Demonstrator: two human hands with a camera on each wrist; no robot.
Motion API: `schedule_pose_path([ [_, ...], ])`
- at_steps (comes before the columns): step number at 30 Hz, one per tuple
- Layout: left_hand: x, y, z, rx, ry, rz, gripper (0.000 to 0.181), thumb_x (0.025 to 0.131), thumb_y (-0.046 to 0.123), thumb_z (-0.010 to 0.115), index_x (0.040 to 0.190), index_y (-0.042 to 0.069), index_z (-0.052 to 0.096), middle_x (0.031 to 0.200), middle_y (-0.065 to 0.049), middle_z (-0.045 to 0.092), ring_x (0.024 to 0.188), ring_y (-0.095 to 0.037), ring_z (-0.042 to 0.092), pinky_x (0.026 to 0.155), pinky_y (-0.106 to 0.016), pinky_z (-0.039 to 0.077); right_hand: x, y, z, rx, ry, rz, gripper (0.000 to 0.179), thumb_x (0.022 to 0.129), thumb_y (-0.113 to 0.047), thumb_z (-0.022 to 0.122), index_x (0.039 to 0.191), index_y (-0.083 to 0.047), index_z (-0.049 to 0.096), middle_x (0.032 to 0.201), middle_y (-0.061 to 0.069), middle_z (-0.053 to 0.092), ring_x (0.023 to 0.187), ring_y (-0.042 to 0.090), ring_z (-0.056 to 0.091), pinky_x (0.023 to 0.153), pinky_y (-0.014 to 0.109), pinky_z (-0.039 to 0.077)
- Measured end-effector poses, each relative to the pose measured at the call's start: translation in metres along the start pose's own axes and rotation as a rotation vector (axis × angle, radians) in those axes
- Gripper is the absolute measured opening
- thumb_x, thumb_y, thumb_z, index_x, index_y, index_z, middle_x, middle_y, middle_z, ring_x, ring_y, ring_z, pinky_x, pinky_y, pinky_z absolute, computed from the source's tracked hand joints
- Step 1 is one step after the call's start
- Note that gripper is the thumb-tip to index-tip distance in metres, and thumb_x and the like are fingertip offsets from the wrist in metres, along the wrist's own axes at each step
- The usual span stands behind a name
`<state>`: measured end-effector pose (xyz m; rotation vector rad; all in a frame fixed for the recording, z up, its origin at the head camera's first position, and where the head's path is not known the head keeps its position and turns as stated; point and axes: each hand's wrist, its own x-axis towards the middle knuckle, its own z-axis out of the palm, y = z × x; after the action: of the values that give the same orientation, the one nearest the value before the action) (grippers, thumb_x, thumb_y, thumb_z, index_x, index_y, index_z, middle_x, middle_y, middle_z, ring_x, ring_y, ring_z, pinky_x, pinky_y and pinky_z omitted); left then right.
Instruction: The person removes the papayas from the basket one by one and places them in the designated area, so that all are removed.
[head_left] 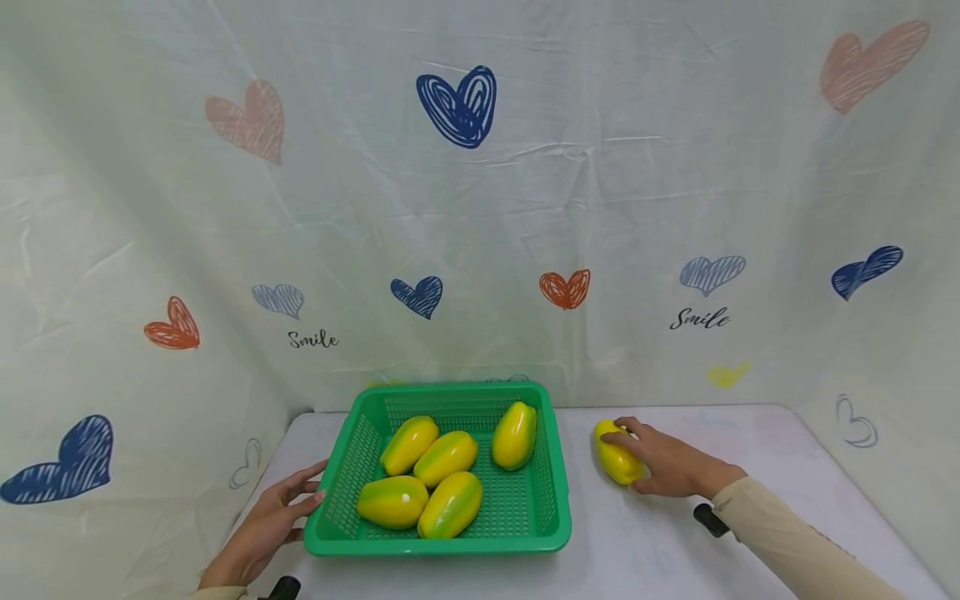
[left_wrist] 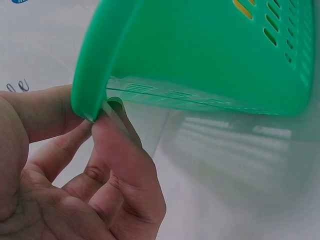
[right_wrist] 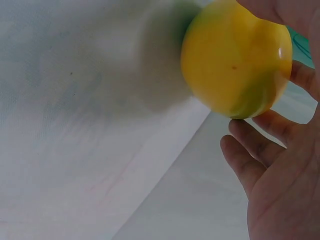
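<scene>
A green plastic basket (head_left: 480, 546) stands on the table with several yellow-green papayas (head_left: 450, 505) lying inside. At its left side, my left hand (head_left: 262, 521) pinches the rim; the left wrist view shows the basket rim (left_wrist: 92, 75) between thumb and fingers (left_wrist: 125, 150). To the right of the basket, my right hand (head_left: 667, 458) grips another papaya (head_left: 617, 454), thumb on the near side and fingers over the far side. In the right wrist view this papaya (right_wrist: 230, 65) is close over the table, its upper part partly hidden by the hand.
The white table (head_left: 637, 550) ends at a back edge against a pale curtain (head_left: 630, 192) printed with hearts and "Smile". More of this curtain hangs on the left and right sides. Dark wrist devices (head_left: 711, 520) sit by both sleeves.
</scene>
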<state>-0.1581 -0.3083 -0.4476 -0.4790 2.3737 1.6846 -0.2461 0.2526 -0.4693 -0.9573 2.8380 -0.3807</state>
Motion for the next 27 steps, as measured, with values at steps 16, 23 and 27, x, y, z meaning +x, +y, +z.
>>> schedule_pose_path([
  [16, -0.001, -0.002, 0.000, 0.008, 0.006, -0.003, 0.063, 0.087, 0.024, 0.065, 0.141, 0.006, 0.038, 0.118, -0.019, 0.047, 0.080, -0.023, 0.056, 0.068, -0.039, 0.052, -0.002, 0.003, -0.007, -0.074, 0.073, -0.015, 0.070, 0.074, -0.024, 0.077, 0.136, -0.019, 0.044, 0.135, 0.015, 0.037, 0.107, 0.030, 0.050, 0.088, 0.049, 0.045],
  [23, -0.001, -0.001, 0.000, 0.014, 0.008, -0.004, 0.063, 0.087, 0.023, 0.065, 0.141, 0.007, 0.037, 0.119, -0.020, 0.047, 0.080, -0.023, 0.056, 0.067, -0.040, 0.052, 0.003, -0.004, -0.016, -0.066, 0.100, -0.024, 0.073, 0.075, -0.027, 0.078, 0.138, -0.022, 0.041, 0.137, 0.013, 0.037, 0.111, 0.029, 0.049, 0.090, 0.050, 0.044],
  [27, 0.000, -0.001, 0.001, 0.016, 0.007, -0.004, 0.062, 0.088, 0.022, 0.064, 0.141, 0.006, 0.037, 0.119, -0.020, 0.047, 0.079, -0.023, 0.057, 0.067, -0.040, 0.052, 0.005, -0.014, -0.022, -0.095, 0.126, -0.038, 0.072, 0.076, -0.029, 0.077, 0.138, -0.025, 0.041, 0.136, 0.012, 0.038, 0.111, 0.029, 0.049, 0.091, 0.049, 0.043],
])
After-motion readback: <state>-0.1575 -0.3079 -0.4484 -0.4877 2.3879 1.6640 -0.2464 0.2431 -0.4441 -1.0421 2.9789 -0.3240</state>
